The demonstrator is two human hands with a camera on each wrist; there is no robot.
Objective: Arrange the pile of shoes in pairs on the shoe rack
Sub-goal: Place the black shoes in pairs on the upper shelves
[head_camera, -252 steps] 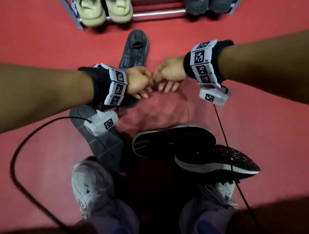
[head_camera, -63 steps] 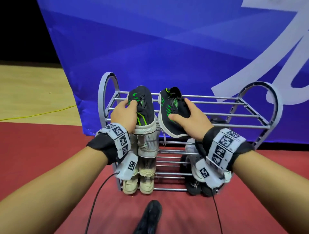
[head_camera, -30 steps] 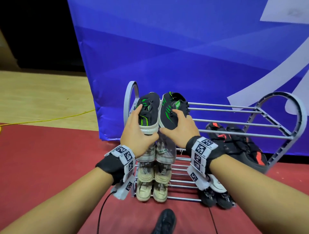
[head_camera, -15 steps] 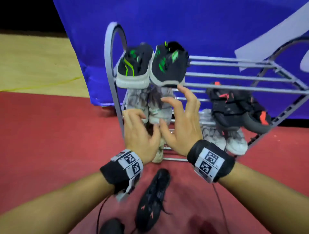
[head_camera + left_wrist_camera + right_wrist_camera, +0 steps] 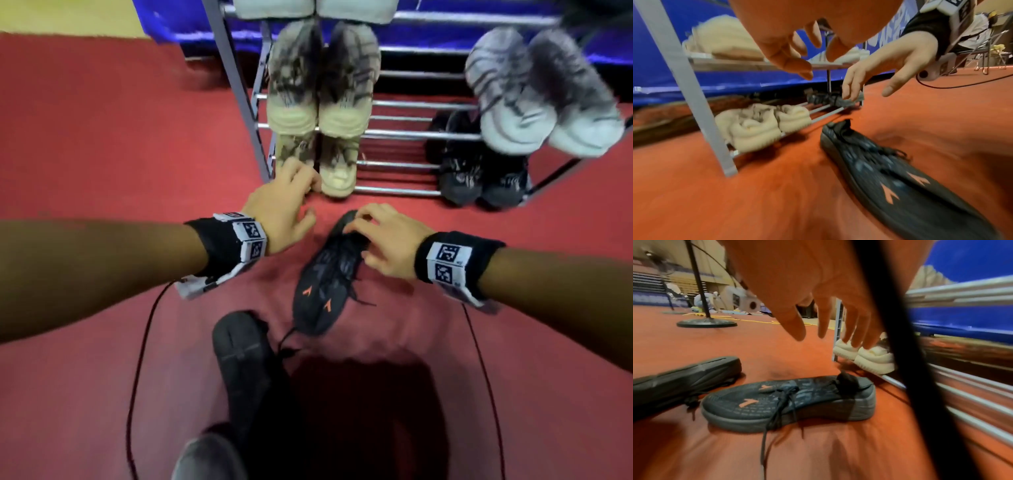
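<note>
Both hands have come down from the top shelf, where they had just let go of the green-striped pair, and now hover low over the red floor (image 5: 102, 120) in front of the shoe rack (image 5: 239, 85). Each forearm reaches in from its own side of the view, palms down.

At the near left foot of the rack, the left hand (image 5: 281, 209) hangs with fingers loosely spread and holds nothing; its fingertips are near the toe of the beige pair (image 5: 334, 168) on the lowest rails. To its right, the right hand (image 5: 383, 240) is spread above the heel end of a black shoe with orange marks (image 5: 325, 281). The wrist views show a gap between its fingers and the shoe.

That shoe lies upright on the floor just in front of the rack, heel toward the rails, toe toward the person, its laces trailing loose. A second dark shoe (image 5: 243, 353) lies sole-up, nearer and to the left. Open floor lies to the left of the rack.

On the rack, a tan and grey pair (image 5: 322, 75) sits above the beige one, a light grey pair (image 5: 534, 92) hangs at right, and a dark pair (image 5: 479, 178) rests at the lower right.
</note>
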